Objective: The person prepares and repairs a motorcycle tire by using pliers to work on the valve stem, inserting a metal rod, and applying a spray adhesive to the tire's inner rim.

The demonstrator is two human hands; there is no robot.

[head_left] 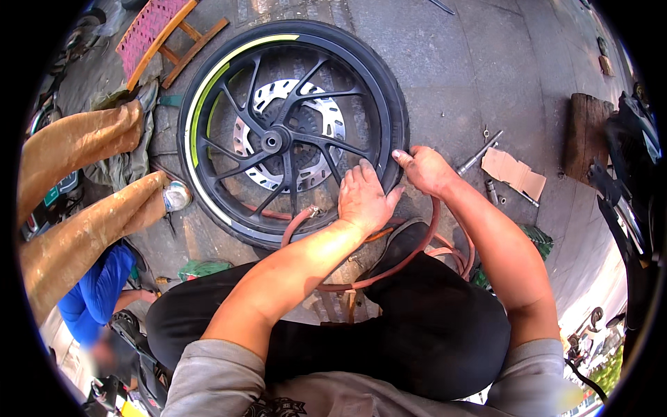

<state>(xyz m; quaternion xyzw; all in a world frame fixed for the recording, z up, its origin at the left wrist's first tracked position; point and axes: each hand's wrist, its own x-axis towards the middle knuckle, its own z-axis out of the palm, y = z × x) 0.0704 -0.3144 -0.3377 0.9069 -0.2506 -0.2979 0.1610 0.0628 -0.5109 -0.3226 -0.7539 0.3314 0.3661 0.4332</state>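
"Black spoked wheel (272, 142) lies on grey paving (451, 83). Any risk?"

"Left hand (363, 198) lies spread across it; right hand (425, 171) half-curls at its edge, grip unclear. Turning it could snag the reddish rubber hose (294, 221) looped over it."

The centre shows one wheel (273, 141), one slotted disc (336, 125) and two hands (364, 198); the upper left, one chair (149, 36); the right, one log (586, 139), one cardboard piece (514, 172).

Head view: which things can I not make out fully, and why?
In the head view:
Wheel, lower-right rim: partly covered by the left hand.
Hose, one stretch: behind the left forearm.
Pink chair: cut off by the top edge.
Person in blue, head: blurred.
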